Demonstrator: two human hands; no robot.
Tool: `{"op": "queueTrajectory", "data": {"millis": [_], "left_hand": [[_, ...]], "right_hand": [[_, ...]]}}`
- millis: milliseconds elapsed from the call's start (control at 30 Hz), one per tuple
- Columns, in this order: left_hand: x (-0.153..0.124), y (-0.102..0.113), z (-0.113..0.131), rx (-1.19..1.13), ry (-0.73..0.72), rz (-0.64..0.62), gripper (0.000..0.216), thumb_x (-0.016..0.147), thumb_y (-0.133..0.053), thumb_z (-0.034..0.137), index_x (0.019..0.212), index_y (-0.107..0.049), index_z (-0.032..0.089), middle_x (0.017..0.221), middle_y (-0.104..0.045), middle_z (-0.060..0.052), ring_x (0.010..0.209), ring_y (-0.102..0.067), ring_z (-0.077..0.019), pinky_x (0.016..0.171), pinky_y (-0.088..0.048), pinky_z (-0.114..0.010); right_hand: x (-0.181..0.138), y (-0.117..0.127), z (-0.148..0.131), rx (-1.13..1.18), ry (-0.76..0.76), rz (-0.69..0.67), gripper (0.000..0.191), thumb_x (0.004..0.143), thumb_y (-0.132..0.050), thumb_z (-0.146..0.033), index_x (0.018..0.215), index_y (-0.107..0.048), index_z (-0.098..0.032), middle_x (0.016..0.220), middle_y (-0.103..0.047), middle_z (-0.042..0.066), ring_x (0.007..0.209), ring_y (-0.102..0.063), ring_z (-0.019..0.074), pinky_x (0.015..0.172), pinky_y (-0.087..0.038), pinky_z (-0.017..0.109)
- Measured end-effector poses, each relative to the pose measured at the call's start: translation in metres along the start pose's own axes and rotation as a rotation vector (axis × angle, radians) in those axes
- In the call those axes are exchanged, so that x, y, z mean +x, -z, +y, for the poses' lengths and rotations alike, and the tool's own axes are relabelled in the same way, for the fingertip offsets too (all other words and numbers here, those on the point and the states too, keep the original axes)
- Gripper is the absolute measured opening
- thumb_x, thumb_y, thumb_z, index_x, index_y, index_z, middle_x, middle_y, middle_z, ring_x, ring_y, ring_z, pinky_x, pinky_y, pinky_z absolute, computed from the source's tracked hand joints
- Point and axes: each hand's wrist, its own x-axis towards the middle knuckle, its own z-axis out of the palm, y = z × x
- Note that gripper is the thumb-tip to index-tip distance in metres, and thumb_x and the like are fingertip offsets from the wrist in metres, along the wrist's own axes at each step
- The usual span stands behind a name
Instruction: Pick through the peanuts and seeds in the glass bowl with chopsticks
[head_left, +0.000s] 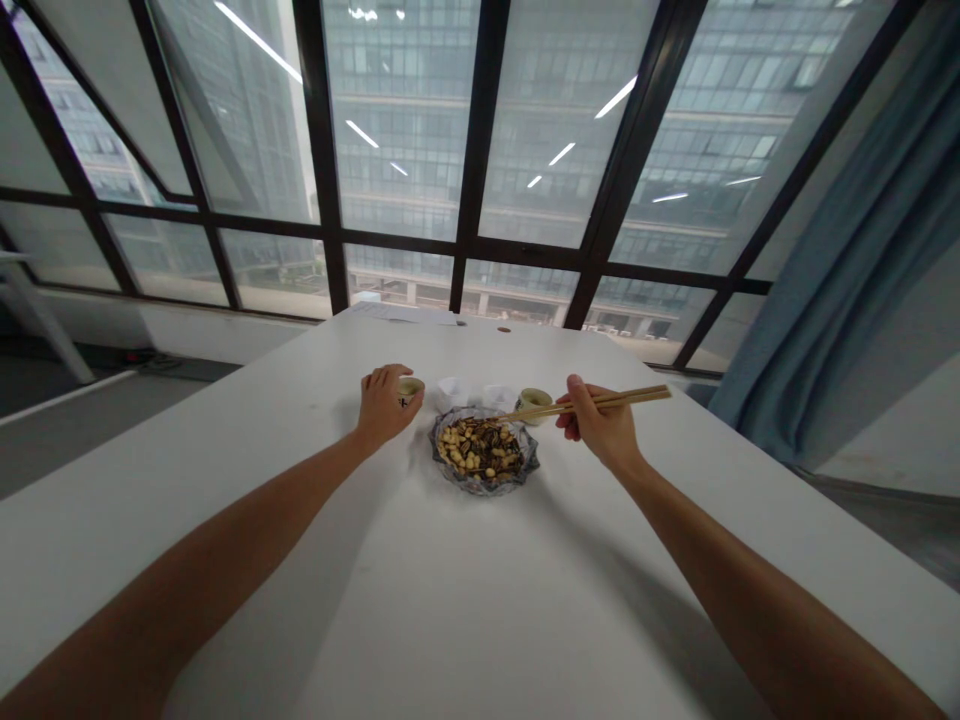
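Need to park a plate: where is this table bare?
Bare table between the forearms, nearer than the bowl, and left of the left hand. Crowded around the bowl: held cup, second cup, chopsticks, right hand.

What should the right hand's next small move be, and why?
Probably lower the chopsticks into the glass dish and pinch one piece. The right hand holds them with the tips over the dish's far edge, apparently empty, just above the nuts and seeds. The left hand holds the small cup beside the dish.
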Motion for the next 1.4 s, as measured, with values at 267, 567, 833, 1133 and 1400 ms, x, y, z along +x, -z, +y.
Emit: {"op": "queueTrajectory", "data": {"millis": [267,567,833,1133,1400], "left_hand": [[-0.004,-0.018,-0.037,-0.101,0.298,-0.137,0.078,0.076,-0.078,0.047,0.138,-0.044,0.016,0.142,-0.056,-0.022,0.131,-0.055,-0.0368,0.108,-0.043,-0.052],[-0.008,-0.026,-0.041,-0.317,0.289,-0.164,0.081,0.070,-0.083,0.044,0.137,-0.045,0.021,0.122,-0.070,-0.014,0.109,-0.069,-0.0273,0.094,-0.055,-0.044],[-0.008,-0.019,-0.028,-0.186,0.047,-0.111,0.072,0.065,-0.079,0.018,0.131,-0.051,0.019,0.133,-0.061,-0.013,0.126,-0.057,-0.0318,0.111,-0.046,-0.049],[-0.009,-0.019,-0.025,-0.236,0.050,-0.116,0.072,0.069,-0.079,0.026,0.133,-0.048,0.020,0.131,-0.060,-0.014,0.122,-0.059,-0.0299,0.107,-0.048,-0.048],[-0.010,-0.028,-0.035,-0.337,0.269,-0.093,0.077,0.067,-0.082,0.043,0.132,-0.048,0.022,0.115,-0.065,-0.009,0.100,-0.068,-0.0222,0.086,-0.056,-0.037]], "right_hand": [[0.000,-0.001,0.004,-0.010,0.020,-0.006,0.070,0.073,-0.062,-0.084,0.066,-0.066,-0.014,0.046,-0.062,0.005,0.032,-0.051,0.0114,0.030,-0.038,0.021],[-0.011,0.005,-0.002,-0.344,0.339,-0.250,0.062,0.094,-0.045,-0.071,0.065,-0.066,-0.020,0.052,-0.065,0.005,0.042,-0.058,0.0151,0.042,-0.044,0.026],[-0.017,0.000,-0.012,-0.495,0.597,-0.320,0.061,0.100,-0.040,-0.062,0.058,-0.061,-0.022,0.052,-0.062,0.005,0.046,-0.055,0.0140,0.051,-0.041,0.027],[-0.016,0.001,-0.014,-0.491,0.530,-0.289,0.064,0.097,-0.038,-0.068,0.059,-0.061,-0.023,0.052,-0.063,0.005,0.046,-0.056,0.0146,0.049,-0.042,0.027],[-0.016,0.000,-0.011,-0.383,0.420,-0.234,0.060,0.097,-0.044,-0.066,0.060,-0.062,-0.022,0.051,-0.063,0.005,0.047,-0.061,0.0173,0.047,-0.045,0.028]]}}
